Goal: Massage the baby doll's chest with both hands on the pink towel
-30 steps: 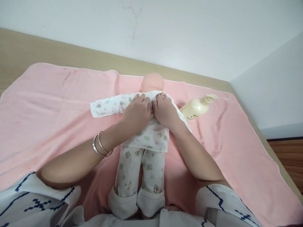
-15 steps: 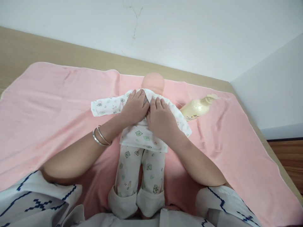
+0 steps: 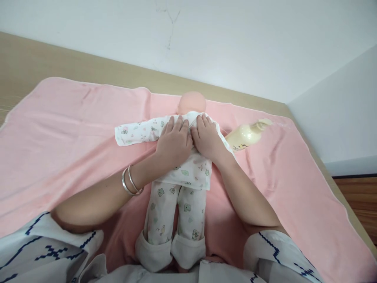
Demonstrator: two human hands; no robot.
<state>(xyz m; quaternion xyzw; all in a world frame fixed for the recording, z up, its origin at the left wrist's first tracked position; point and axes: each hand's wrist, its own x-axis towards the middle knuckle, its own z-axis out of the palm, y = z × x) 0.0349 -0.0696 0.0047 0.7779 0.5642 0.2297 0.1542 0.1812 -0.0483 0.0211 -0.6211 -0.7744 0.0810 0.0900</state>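
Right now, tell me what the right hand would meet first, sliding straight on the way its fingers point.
Past the printed shirt beneath it, the right hand would probably meet the doll's head first, though depth is hard to judge.

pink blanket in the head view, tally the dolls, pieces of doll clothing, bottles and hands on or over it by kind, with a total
Dolls: 1, the doll
Clothing pieces: 2, the printed top and printed trousers
Bottles: 1, the pump bottle
Hands: 2, the left hand and right hand
Total: 6
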